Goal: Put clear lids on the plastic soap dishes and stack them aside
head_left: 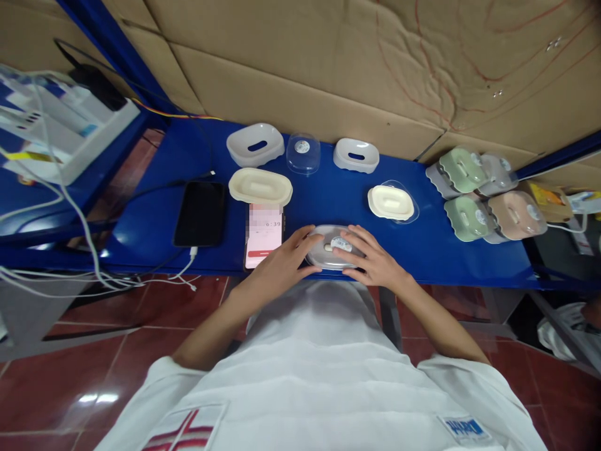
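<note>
A grey soap dish (pixel 323 255) with a clear lid and a round white sticker lies at the table's front edge, between my two hands. My left hand (pixel 300 254) grips its left end, thumb and fingers around the rim. From the right, my right hand (pixel 370 257) holds the other end, its fingers reaching over the lid near the sticker. Just left of my left hand is a lit phone (pixel 263 241). Behind it sits a cream oval tray (pixel 260 186). A smaller cream tray (pixel 390 203) rests on a clear lid (pixel 414 212) beyond my right hand.
Along the back of the blue table (pixel 323 200) stand a white slotted base (pixel 235 150), a clear lid (pixel 303 164) and another slotted base (pixel 357 164). Several lidded soap dishes (pixel 469 216) are stacked at right. A black phone (pixel 200 214) with cables lies left.
</note>
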`<state>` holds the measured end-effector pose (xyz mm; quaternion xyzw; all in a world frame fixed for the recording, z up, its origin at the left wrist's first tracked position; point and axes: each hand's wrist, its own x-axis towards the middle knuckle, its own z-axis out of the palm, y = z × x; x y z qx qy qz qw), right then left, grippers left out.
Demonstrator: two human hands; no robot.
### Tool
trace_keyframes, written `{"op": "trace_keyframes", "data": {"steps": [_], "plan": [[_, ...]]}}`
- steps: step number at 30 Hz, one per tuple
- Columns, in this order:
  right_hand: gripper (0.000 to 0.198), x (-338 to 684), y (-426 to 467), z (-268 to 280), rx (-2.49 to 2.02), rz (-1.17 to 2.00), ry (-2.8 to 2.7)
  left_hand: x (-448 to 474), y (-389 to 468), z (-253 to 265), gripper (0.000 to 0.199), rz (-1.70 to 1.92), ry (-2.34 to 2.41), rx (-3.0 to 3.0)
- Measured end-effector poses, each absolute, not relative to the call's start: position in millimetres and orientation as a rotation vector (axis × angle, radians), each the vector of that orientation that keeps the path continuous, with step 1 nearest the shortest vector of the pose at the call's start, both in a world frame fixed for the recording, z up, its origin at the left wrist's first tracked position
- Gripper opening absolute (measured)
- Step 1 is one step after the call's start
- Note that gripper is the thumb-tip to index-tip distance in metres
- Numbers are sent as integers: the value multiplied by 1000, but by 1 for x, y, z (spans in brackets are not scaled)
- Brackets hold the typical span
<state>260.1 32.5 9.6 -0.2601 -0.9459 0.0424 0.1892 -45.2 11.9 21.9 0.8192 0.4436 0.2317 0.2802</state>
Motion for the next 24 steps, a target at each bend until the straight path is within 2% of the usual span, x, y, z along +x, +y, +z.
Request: {"op": "trace_keyframes", "data": {"steps": [6,14,18,21,24], "plan": [[57,258,31,12,-778,205,-2659,-44,13,18,59,630,1187,2210],[79,255,33,14,-794,285,-2522,-43,14,14,58,669,1194,2204],[82,253,29,15,-907,282,-2541,-42,12,16,61,633,1211,2207],[79,267,26,21,-920,166,-2517,-36,7,21,69,668,1184,2239],[75,315,30,34,-1106,-115,-2275,-25,2,27,73,750,1143,2315]]}}
